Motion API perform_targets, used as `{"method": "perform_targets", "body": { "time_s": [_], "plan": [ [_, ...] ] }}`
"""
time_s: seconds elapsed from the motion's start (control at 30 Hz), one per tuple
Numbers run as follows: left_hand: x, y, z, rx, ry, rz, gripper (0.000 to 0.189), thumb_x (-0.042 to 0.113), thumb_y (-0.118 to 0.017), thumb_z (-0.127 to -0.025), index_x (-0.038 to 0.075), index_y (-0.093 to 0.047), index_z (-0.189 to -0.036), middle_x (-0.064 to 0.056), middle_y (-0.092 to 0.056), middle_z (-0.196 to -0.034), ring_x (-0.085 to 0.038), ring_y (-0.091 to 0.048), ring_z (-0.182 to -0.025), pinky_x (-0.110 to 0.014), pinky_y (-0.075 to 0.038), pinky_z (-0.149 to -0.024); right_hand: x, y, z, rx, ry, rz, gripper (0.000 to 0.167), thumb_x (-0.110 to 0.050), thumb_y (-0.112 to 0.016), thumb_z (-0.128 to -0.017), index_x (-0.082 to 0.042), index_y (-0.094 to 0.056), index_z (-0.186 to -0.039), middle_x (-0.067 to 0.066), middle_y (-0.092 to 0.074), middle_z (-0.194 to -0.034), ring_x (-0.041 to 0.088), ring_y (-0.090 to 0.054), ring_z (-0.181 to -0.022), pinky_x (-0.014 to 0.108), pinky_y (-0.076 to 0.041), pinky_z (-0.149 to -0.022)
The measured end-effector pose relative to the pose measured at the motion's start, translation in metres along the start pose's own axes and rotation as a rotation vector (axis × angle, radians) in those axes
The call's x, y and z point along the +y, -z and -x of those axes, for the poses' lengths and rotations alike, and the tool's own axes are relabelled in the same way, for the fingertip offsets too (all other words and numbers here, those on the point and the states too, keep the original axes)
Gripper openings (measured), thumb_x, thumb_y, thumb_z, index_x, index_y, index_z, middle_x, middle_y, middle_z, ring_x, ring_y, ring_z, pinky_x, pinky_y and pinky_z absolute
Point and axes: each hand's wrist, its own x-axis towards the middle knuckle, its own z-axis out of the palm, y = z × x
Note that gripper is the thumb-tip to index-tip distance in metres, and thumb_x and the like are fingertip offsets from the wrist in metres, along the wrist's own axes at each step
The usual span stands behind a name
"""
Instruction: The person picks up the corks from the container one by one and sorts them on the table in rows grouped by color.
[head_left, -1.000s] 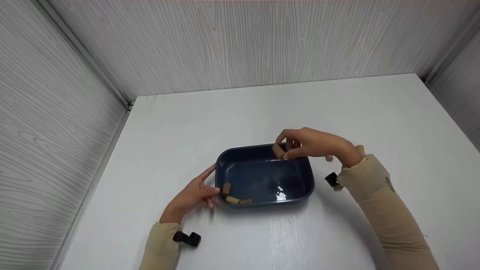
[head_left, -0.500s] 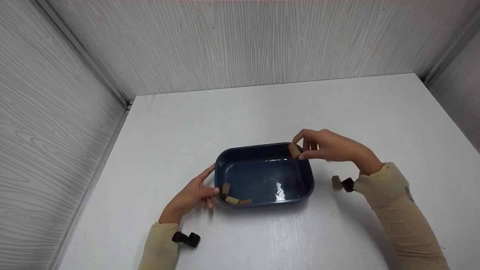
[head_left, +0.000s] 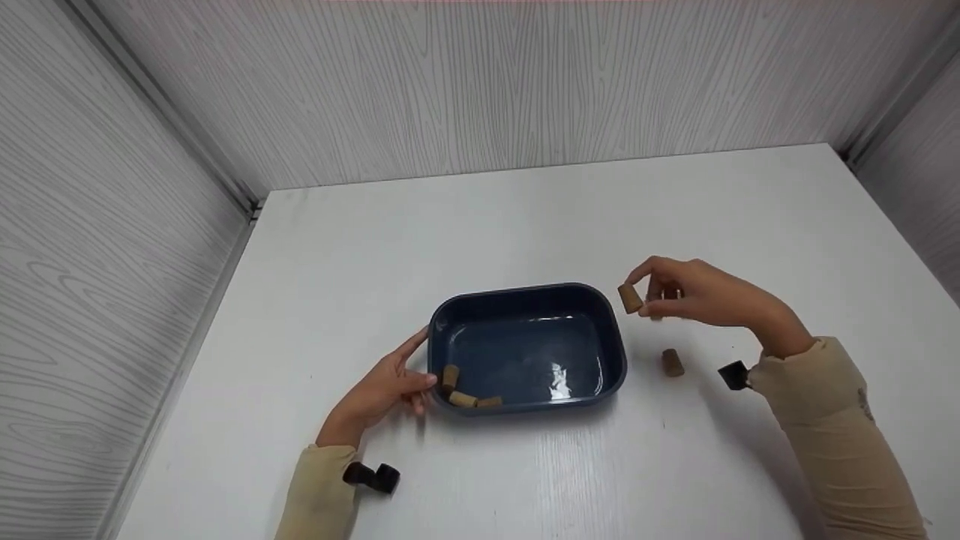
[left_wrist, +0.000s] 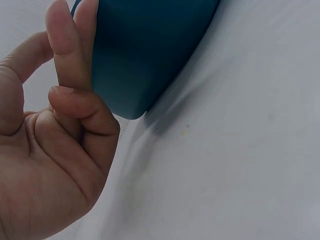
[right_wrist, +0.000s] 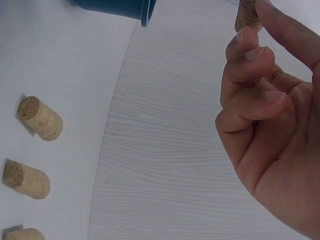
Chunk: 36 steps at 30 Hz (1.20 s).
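Observation:
A dark blue rectangular dish (head_left: 525, 352) lies mid-table in the head view. Several corks (head_left: 463, 399) are gathered in its near left corner. My left hand (head_left: 381, 397) holds the dish's left end, thumb tip at the rim and index finger along the side; the left wrist view shows the hand (left_wrist: 65, 135) beside its outer wall (left_wrist: 135, 65). Just off the dish's far right corner, my right hand (head_left: 701, 292) pinches a cork (head_left: 631, 298) between thumb and fingertip. In the right wrist view that cork (right_wrist: 247, 17) is cut off by the top edge.
Another cork (head_left: 673, 362) lies on the white table (head_left: 450, 232), right of the dish. Loose corks (right_wrist: 40, 118) stand out along the left of the right wrist view; the right hand and forearm hide some from the head camera. Wood-grain panels (head_left: 480, 90) wall the table's back and sides.
My right hand has moved right with the pinched cork, from over the dish's far right part to outside its rim. The left hand and dish stay put.

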Motion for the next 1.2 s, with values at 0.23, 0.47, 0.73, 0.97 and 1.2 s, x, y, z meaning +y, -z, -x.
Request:
{"method": "perform_targets", "body": {
  "time_s": [0.23,0.47,0.73,0.97,1.2],
  "plan": [
    [0.000,0.000,-0.001,-0.008,0.000,0.003,0.089,0.011,-0.062,-0.094,0.012,0.001,-0.157,0.008,-0.066,-0.062,-0.006,-0.063,-0.051,-0.023,-0.053,-0.058,0.014,0.002,0.019,0.031,-0.045,0.017,0.032,-0.025,-0.068,-0.091,-0.013,-0.058,-0.119,-0.005,-0.059,-0.077,0.005,-0.052,-0.066,0.024,-0.045,-0.060],
    [0.002,0.000,-0.001,0.001,-0.005,-0.016,0.089,0.010,-0.062,-0.093,0.009,0.001,-0.156,0.009,-0.066,-0.061,-0.005,-0.062,-0.049,-0.022,-0.052,-0.056,0.020,0.007,0.037,0.047,-0.093,0.005,0.030,-0.021,-0.067,-0.091,-0.014,-0.058,-0.119,-0.003,-0.058,-0.079,0.006,-0.052,-0.067,0.023,-0.045,-0.061],
    [0.003,-0.002,-0.003,0.007,0.010,-0.016,0.089,0.012,-0.062,-0.093,0.014,-0.001,-0.157,0.008,-0.068,-0.063,-0.006,-0.063,-0.050,-0.022,-0.052,-0.056,0.040,0.002,0.059,0.032,-0.148,-0.008,0.031,-0.021,-0.066,-0.092,-0.015,-0.057,-0.121,-0.003,-0.057,-0.080,0.006,-0.052,-0.067,0.023,-0.043,-0.059],
    [0.004,0.000,-0.002,0.007,0.001,-0.013,0.087,0.009,-0.061,-0.093,0.012,-0.001,-0.157,0.008,-0.068,-0.065,-0.006,-0.063,-0.050,-0.023,-0.052,-0.055,0.054,-0.004,0.070,-0.043,-0.243,0.024,0.033,-0.026,-0.066,-0.092,-0.010,-0.058,-0.120,0.000,-0.058,-0.084,0.012,-0.055,-0.070,0.023,-0.046,-0.060],
    [0.006,-0.001,-0.002,0.005,0.013,-0.018,0.088,0.012,-0.062,-0.094,0.013,-0.001,-0.157,0.008,-0.067,-0.064,-0.006,-0.063,-0.050,-0.022,-0.053,-0.056,0.061,-0.008,0.076,-0.075,-0.290,0.032,0.034,-0.029,-0.067,-0.091,-0.011,-0.057,-0.119,0.001,-0.058,-0.084,0.008,-0.052,-0.070,0.023,-0.045,-0.061]
  ]
}}
